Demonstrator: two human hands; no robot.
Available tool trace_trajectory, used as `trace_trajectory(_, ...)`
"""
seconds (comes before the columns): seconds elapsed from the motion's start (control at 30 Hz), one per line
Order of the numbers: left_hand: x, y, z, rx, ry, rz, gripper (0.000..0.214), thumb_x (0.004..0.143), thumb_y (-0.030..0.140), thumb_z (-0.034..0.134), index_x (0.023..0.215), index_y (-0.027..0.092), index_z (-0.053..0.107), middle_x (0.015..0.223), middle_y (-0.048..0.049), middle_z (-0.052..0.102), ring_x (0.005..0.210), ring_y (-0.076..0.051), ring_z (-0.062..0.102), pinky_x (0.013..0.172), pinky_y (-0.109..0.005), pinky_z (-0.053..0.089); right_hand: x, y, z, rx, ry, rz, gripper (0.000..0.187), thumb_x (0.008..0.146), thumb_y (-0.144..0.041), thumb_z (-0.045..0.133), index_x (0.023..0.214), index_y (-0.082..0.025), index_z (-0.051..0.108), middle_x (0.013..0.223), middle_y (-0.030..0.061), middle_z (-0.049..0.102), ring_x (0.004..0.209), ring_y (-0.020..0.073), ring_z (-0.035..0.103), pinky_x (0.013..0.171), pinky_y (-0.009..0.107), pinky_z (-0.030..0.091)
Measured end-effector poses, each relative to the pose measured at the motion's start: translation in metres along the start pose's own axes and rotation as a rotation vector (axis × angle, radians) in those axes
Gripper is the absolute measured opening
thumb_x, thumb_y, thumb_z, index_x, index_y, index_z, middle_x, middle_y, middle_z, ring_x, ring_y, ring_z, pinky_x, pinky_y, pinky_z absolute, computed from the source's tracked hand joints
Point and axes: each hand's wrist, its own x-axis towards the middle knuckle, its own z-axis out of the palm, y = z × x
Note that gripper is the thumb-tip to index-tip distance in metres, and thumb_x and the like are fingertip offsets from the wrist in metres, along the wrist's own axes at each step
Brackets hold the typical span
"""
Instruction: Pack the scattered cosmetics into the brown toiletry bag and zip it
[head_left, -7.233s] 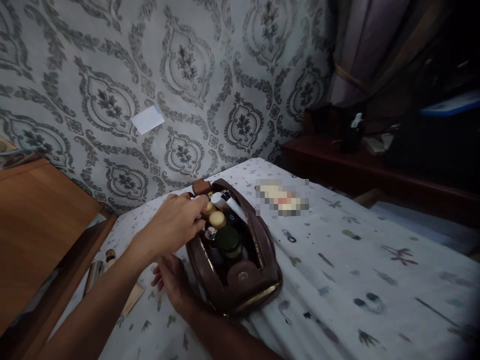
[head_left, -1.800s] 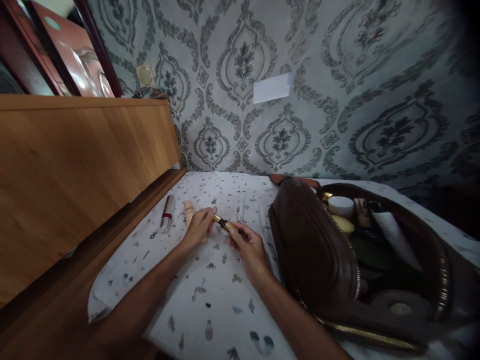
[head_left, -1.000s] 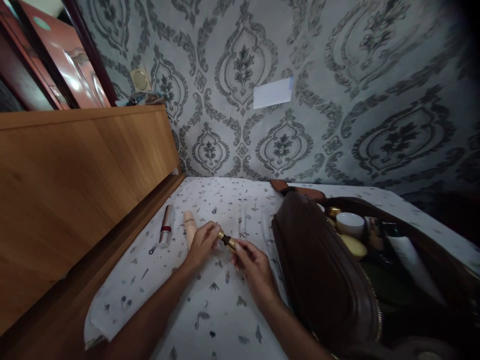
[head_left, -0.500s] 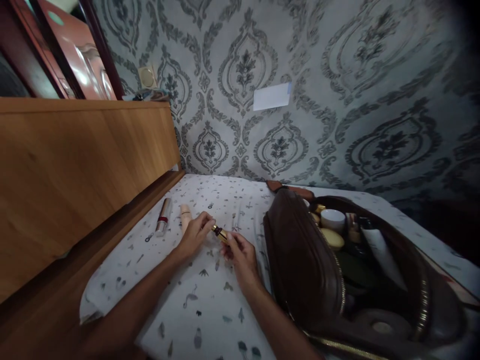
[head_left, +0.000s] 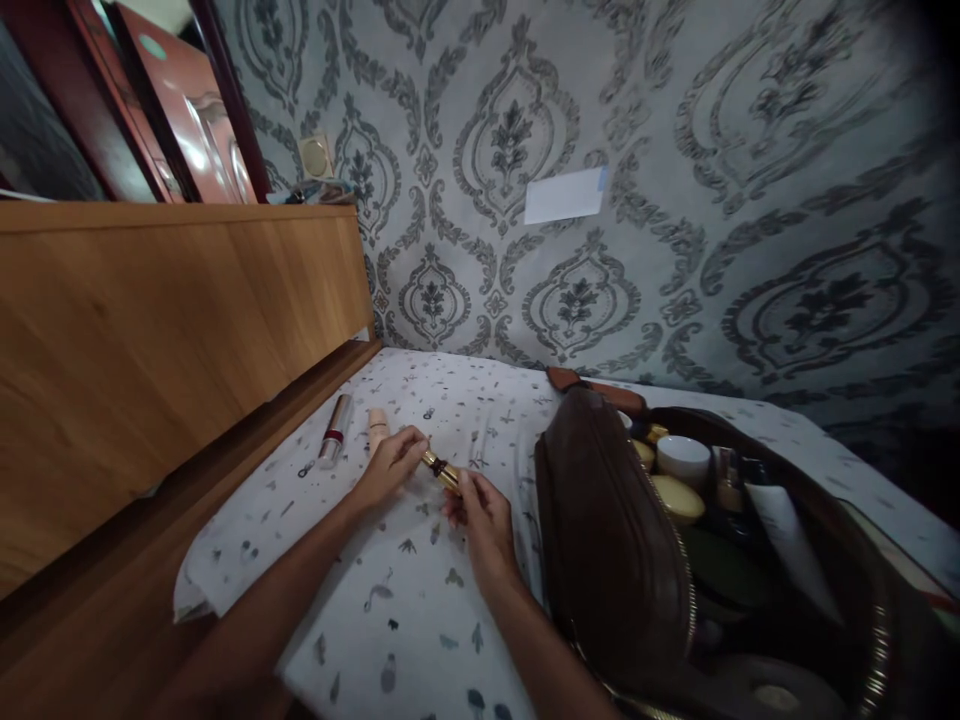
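Between both hands is a slim gold lipstick tube (head_left: 442,470) with a dark band around its middle, tilted above the patterned white sheet. My left hand (head_left: 394,465) pinches its upper left end. At the lower right end, my right hand (head_left: 487,515) grips it between thumb and fingers. Just behind the left hand lies a beige tube (head_left: 377,424), partly covered by that hand. Farther left rests a silvery tube (head_left: 335,432) with a red band. To the right of my right hand stands an open dark brown bag (head_left: 600,520).
Inside the bag are a white jar (head_left: 683,461), a yellow oval item (head_left: 678,498), a white squeeze tube (head_left: 791,545) and other small items. A wooden panel (head_left: 187,300) borders the left side. Patterned wallpaper (head_left: 510,130) covers the wall behind.
The view has shifted slightly, so the surroundings sit farther right. Both hands keep hold of the lipstick tube, which shows a little more of its gold surface.
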Motion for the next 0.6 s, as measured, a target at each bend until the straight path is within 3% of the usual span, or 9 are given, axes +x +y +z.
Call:
trace_trajectory(0.1,0.0016,-0.0042,-0.001,-0.047,-0.002,-0.009,0.042,0.088,0.057,0.051,0.077,0.017,0.052,0.059,0.0056,0.039,0.052,-0.008,0.034,0.048,-0.021,0.026,0.0014,0.0006,0.0005,-0.012,-0.002,-0.012,0.05,0.065,-0.065,0.072,0.082,-0.019,0.067,0.063,0.0016,0.065,0.048,0.0155,0.054,0.043,0.026,0.038)
trace_trajectory(0.27,0.0016,-0.0052,-0.002,-0.152,-0.031,-0.006,0.039,0.085,0.055,0.057,0.09,0.015,0.058,0.077,-0.0004,0.053,0.063,-0.01,0.046,0.054,-0.02,0.034,0.0029,-0.0003,0.0011,0.002,0.002,-0.02,0.055,0.061,-0.069,0.073,0.081,-0.018,0.066,0.061,0.001,0.064,0.047,0.015,0.055,0.042,0.025,0.039)
trace_trajectory(0.4,0.0007,-0.0044,-0.0013,-0.218,-0.049,0.011,0.037,0.085,0.051,0.059,0.098,0.016,0.06,0.078,-0.0007,0.054,0.065,-0.011,0.048,0.057,-0.021,0.037,0.0055,0.0014,0.0013,0.034,0.023,-0.025,0.057,0.058,-0.07,0.074,0.079,-0.017,0.066,0.06,0.0011,0.064,0.045,0.0137,0.055,0.041,0.024,0.038)
trace_trajectory(0.6,0.0009,-0.0015,-0.0016,-0.197,-0.057,0.003,0.037,0.084,0.053,0.059,0.09,0.016,0.059,0.076,-0.0001,0.052,0.063,-0.01,0.046,0.056,-0.021,0.036,0.0035,-0.0013,0.0018,0.026,0.018,-0.038,0.057,0.061,-0.071,0.071,0.075,-0.017,0.064,0.056,-0.0005,0.062,0.04,0.0114,0.052,0.037,0.022,0.034)
